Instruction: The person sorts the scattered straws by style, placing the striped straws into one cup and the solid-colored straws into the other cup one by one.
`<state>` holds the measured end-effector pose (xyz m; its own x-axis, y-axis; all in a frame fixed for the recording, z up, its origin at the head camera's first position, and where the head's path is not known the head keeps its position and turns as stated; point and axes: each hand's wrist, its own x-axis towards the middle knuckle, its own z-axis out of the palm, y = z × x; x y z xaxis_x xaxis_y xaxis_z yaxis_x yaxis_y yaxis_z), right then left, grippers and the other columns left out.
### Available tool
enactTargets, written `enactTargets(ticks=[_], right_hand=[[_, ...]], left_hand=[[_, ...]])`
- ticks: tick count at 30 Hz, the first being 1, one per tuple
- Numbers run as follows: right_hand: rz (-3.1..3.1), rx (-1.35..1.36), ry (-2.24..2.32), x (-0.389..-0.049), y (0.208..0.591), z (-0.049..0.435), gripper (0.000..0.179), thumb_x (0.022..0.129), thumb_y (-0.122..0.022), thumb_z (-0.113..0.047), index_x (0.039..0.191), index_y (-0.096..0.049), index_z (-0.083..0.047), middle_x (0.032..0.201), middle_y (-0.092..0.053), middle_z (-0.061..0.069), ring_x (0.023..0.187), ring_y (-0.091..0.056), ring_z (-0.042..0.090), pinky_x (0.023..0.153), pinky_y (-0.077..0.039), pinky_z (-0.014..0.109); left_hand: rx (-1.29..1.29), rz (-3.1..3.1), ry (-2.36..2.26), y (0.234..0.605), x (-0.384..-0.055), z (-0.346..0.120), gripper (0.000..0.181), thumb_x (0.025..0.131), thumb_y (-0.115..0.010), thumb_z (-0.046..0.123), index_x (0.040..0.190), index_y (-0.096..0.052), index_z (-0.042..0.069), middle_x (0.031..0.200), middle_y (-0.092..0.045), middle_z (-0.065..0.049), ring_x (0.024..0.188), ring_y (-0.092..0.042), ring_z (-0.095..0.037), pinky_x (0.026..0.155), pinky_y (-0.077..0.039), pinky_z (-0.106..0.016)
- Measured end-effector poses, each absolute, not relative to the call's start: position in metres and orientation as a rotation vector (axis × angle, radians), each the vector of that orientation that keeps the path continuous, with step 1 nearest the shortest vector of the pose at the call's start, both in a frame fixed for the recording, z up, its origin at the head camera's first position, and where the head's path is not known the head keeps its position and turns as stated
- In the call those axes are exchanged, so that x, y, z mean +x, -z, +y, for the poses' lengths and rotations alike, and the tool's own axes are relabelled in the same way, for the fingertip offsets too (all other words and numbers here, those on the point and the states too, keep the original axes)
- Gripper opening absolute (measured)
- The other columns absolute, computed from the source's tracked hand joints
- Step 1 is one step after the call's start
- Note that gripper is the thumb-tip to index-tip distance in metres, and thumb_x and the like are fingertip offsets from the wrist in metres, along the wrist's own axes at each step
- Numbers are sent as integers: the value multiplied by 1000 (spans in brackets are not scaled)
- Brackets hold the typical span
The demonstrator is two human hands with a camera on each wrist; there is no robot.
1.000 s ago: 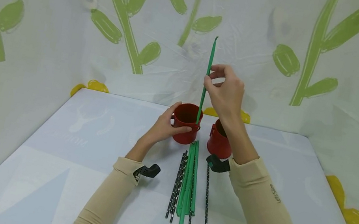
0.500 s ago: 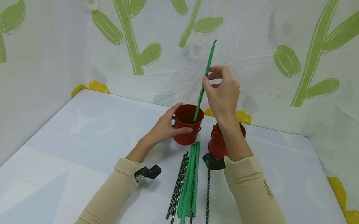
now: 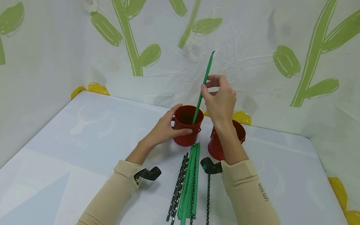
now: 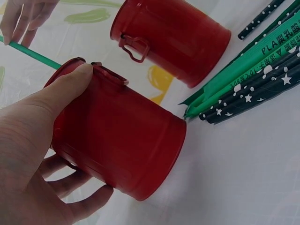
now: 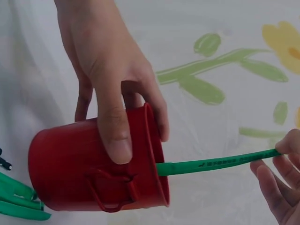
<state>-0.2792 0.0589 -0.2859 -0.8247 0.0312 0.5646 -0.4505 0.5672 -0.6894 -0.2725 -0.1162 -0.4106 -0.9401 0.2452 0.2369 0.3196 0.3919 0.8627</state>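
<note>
The right hand is pinching one green straw between the thumb and the fingers, and holds it nearly upright, with its lower end inside the mouth of a red bucket. The left hand is wrapped around this bucket, the thumb on its near side, while a second bucket, also red, stands just beside it, to the right. Nearer on the table, green straws lie together with black dotted straws, and one black straw lies apart.
</note>
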Motion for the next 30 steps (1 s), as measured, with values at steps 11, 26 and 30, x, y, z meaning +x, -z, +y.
enactTargets(ticks=[11,26,30], right_hand=[[-2310,361,-1202,-279,309,51,30,93,-67,-20,119,-62,-7,103,-73,11,79,-73,27,72,-61,37],[-2370,341,-1187,-279,328,45,32,94,-66,-21,122,-60,-9,107,-72,11,83,-73,26,73,-62,37],[-2368,345,-1184,-280,331,44,31,93,-66,-22,122,-60,-9,107,-72,11,83,-73,26,73,-62,37]], left_hand=[[-519,-2565,1604,412,-273,-117,92,82,-78,39,155,-23,25,148,-44,1,136,-43,-20,105,-49,-45],[-525,-2569,1604,413,-274,-116,94,82,-77,38,156,-21,19,149,-43,-1,137,-43,-22,106,-48,-47],[-523,-2569,1602,412,-274,-116,95,82,-77,38,156,-21,18,148,-44,-1,136,-44,-23,106,-47,-47]])
